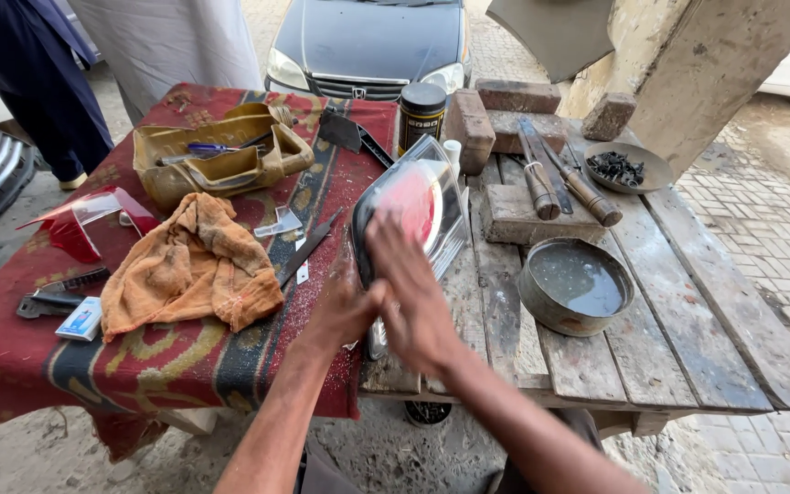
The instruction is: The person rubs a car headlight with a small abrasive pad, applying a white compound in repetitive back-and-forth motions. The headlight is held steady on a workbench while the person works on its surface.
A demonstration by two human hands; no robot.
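— Clutter around it? 
— Orange rag (189, 270) on the left, water bowl (575, 285) on the right (planks between).
— Tail lamp (413, 215)? 
— Standing at the cloth's edge, under both hands.
— Hands? 
— Left hand (345, 306) grips its lower edge; right hand (411, 288) lies flat, blurred, on the lens.

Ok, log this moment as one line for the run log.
left hand: steadies clear-and-red car tail light | right hand: on lens, blurred | surface: wooden plank table | nearby: orange cloth, metal bowl of water
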